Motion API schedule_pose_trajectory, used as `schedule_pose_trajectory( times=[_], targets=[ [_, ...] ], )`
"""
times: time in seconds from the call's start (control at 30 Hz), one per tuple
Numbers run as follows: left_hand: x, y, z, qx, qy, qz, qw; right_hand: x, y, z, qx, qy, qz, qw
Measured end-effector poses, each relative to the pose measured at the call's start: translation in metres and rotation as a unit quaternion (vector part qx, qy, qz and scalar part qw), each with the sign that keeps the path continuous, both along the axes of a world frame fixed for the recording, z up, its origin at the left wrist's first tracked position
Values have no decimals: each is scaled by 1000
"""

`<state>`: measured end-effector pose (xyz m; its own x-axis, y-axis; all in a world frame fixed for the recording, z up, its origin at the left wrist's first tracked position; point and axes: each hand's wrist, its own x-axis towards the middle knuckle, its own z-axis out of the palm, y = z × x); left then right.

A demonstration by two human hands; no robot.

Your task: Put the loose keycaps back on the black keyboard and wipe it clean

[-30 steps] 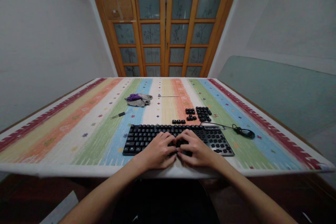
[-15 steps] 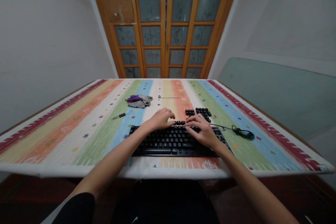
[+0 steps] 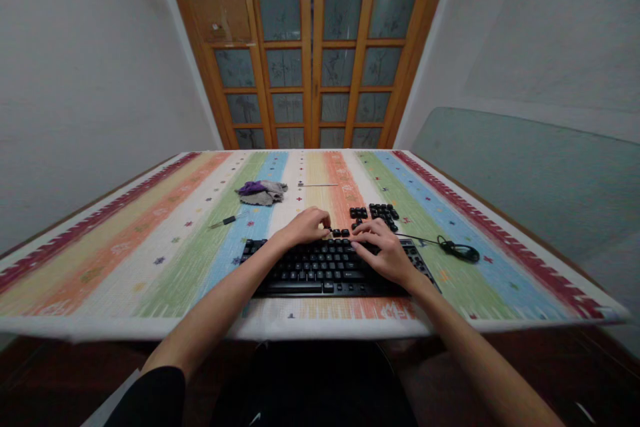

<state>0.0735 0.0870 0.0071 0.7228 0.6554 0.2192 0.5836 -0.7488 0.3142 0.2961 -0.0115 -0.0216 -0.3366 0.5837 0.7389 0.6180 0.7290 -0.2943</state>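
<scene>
Handling loose keycaps (image 3: 345, 233): probably light, stiff, slick; grip opposite sides.
Left hand (image 3: 307, 224): curled beside them; pinch unclear.
Right hand (image 3: 385, 248): thumb, fingers spread.

One left hand (image 3: 307, 225) and one right hand (image 3: 384, 250) are counted, with one keyboard (image 3: 310, 268) and one coiled cable (image 3: 457, 251). On one desk (image 3: 165, 230), one cloth bundle (image 3: 263, 194), one dark-handled tool (image 3: 229, 220) and one thin rod (image 3: 320, 185) are seen. More than ten loose keycaps (image 3: 383, 213) are visible; being partly hidden, they cannot be counted exactly.
</scene>
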Motion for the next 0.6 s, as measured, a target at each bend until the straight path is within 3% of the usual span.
schedule_pose_trajectory(
  times=[0.13, 0.23, 0.4, 0.6],
  targets=[
    [-14, -34, 13, 22, -52, -20, 998, 1, -2, 0, 10, 6, -1, 1000],
    [-22, -68, 14, 38, -136, -98, 985, 2, -3, 0, 15, 11, -4, 1000],
    [-26, -111, -6, 46, -168, -154, 973, 1, -2, 0, 15, 12, -5, 1000],
    [-22, -120, -31, 69, -143, -140, 977, 0, -2, -1, 15, 13, -7, 1000]
  ],
)
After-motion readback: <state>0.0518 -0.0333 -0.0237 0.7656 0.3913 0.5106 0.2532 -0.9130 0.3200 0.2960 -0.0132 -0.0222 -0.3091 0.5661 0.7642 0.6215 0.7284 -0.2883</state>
